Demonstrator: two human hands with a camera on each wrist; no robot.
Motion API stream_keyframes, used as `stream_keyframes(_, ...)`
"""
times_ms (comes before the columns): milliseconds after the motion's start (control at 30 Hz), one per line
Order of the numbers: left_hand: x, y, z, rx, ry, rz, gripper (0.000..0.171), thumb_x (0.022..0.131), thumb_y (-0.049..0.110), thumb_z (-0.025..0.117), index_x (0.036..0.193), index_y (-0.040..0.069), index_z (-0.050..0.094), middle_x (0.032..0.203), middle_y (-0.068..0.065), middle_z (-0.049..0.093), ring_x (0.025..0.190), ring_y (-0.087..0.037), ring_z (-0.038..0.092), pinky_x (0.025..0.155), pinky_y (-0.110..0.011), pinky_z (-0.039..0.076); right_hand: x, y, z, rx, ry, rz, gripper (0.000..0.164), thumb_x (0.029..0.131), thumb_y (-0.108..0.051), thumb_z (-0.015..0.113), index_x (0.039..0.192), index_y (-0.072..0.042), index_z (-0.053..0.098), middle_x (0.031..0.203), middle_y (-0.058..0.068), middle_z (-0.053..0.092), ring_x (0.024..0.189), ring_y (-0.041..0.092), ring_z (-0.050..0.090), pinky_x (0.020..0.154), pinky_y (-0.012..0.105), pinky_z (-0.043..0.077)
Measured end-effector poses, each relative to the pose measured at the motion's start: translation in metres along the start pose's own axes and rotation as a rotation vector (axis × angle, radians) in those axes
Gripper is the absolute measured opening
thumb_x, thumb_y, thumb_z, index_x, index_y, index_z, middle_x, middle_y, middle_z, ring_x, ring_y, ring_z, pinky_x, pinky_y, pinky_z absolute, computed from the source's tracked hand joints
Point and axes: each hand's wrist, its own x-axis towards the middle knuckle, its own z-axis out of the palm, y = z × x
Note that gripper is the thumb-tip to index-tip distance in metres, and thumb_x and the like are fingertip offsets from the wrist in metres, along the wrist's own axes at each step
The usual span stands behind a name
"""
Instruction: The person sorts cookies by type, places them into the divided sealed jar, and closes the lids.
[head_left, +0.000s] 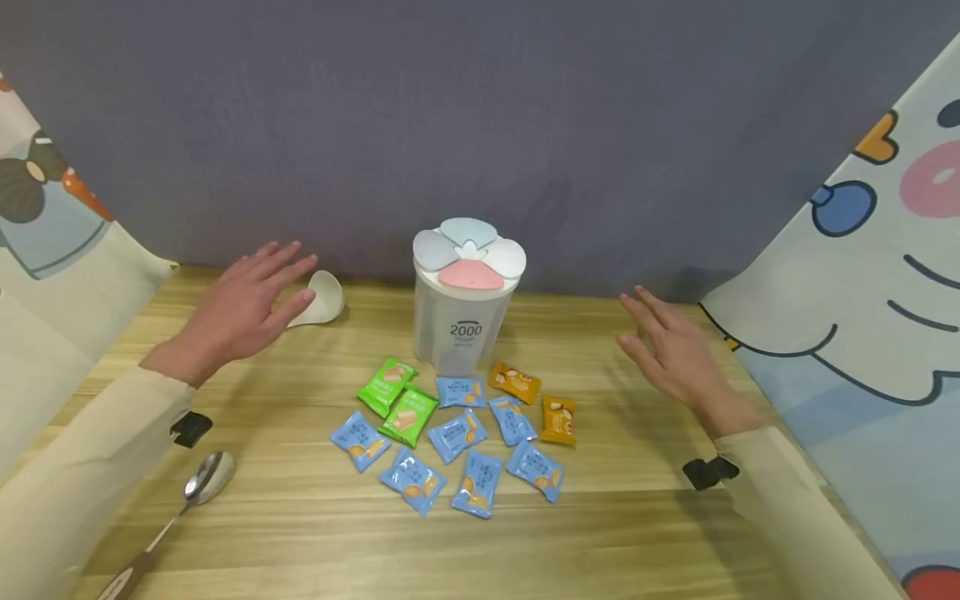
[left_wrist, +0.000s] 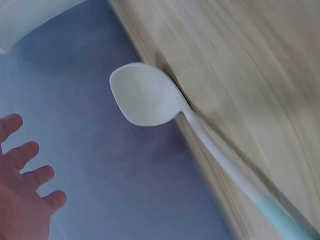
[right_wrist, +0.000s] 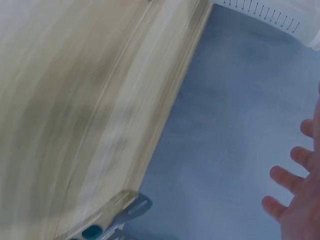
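My left hand [head_left: 243, 308] hovers with fingers spread over the left of the table, holding nothing. Just beyond it a white ladle [head_left: 327, 298] lies by the back edge; the left wrist view shows its pale green handle [left_wrist: 282, 217]. On the right, my right hand [head_left: 671, 354] is raised above the table, fingers extended and nothing in them. Between the hands stands a clear canister [head_left: 459, 333] marked 2000, its lid [head_left: 471, 258] shaped like petals. In front of it lie two green snack packets [head_left: 408, 415], several blue packets [head_left: 457, 435] and two orange packets [head_left: 558, 419].
A metal spoon [head_left: 208, 478] with a brown handle lies at the front left, near my left sleeve. A grey slotted utensil [right_wrist: 131, 210] shows at the table's edge in the right wrist view. A grey cloth wall [head_left: 480, 125] rises behind the table [head_left: 315, 542].
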Motion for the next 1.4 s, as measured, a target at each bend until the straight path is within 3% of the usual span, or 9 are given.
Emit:
stream_keyframes(267, 0.019, 0.004, 0.014, -0.084, 0.031, 0.074, 0.048, 0.101, 0.035, 0.043, 0.138, 0.005, 0.048, 0.147, -0.018, 0.034, 0.136, -0.039, 0.025, 0.108, -0.055, 0.018, 0.018, -0.006, 0.008, 0.026, 0.036, -0.087, 0.056, 0.101, -0.046, 0.038, 0.139, -0.006, 0.046, 0.144, 0.020, 0.038, 0.123, 0.043, 0.041, 0.099, 0.062, 0.029)
stream_keyframes(433, 0.041, 0.008, 0.020, -0.121, 0.075, 0.126, 0.046, 0.102, 0.032, 0.042, 0.137, 0.002, 0.049, 0.145, -0.019, 0.038, 0.132, -0.041, 0.031, 0.107, -0.052, 0.022, 0.035, -0.013, 0.012, 0.064, 0.104, -0.175, 0.050, 0.101, -0.043, 0.040, 0.130, -0.005, 0.057, 0.136, 0.021, 0.047, 0.117, 0.042, 0.048, 0.096, 0.062, 0.032)
stream_keyframes(767, 0.079, 0.038, 0.032, -0.131, 0.147, 0.275, 0.048, 0.102, 0.035, 0.040, 0.140, 0.006, 0.046, 0.146, -0.015, 0.039, 0.133, -0.034, 0.033, 0.109, -0.047, 0.022, 0.072, -0.039, 0.020, 0.141, 0.206, -0.306, 0.042, 0.099, -0.034, 0.048, 0.127, -0.004, 0.060, 0.132, 0.018, 0.053, 0.113, 0.034, 0.052, 0.090, 0.051, 0.041)
stream_keyframes(1000, 0.090, 0.048, 0.035, -0.140, 0.160, 0.314, 0.050, 0.102, 0.038, 0.040, 0.143, 0.010, 0.042, 0.150, -0.012, 0.032, 0.136, -0.030, 0.028, 0.110, -0.047, 0.020, 0.091, -0.056, 0.021, 0.183, 0.285, -0.369, 0.044, 0.097, -0.036, 0.051, 0.123, -0.002, 0.062, 0.126, 0.017, 0.057, 0.110, 0.032, 0.055, 0.089, 0.047, 0.043)
stream_keyframes(1267, 0.104, 0.059, 0.043, -0.172, 0.180, 0.377, 0.057, 0.101, 0.047, 0.033, 0.142, 0.007, 0.042, 0.151, -0.013, 0.030, 0.137, -0.033, 0.026, 0.110, -0.048, 0.018, 0.107, -0.077, 0.025, 0.235, 0.325, -0.431, 0.046, 0.096, -0.038, 0.051, 0.119, 0.000, 0.064, 0.123, 0.018, 0.059, 0.116, 0.033, 0.052, 0.100, 0.043, 0.038)
stream_keyframes(1400, 0.107, 0.063, 0.048, -0.198, 0.157, 0.381, 0.053, 0.102, 0.042, 0.034, 0.142, 0.007, 0.043, 0.151, -0.011, 0.030, 0.138, -0.033, 0.024, 0.110, -0.050, 0.017, 0.115, -0.083, 0.031, 0.291, 0.323, -0.460, 0.039, 0.091, -0.027, 0.063, 0.118, 0.001, 0.064, 0.124, 0.018, 0.059, 0.119, 0.033, 0.050, 0.102, 0.045, 0.035)
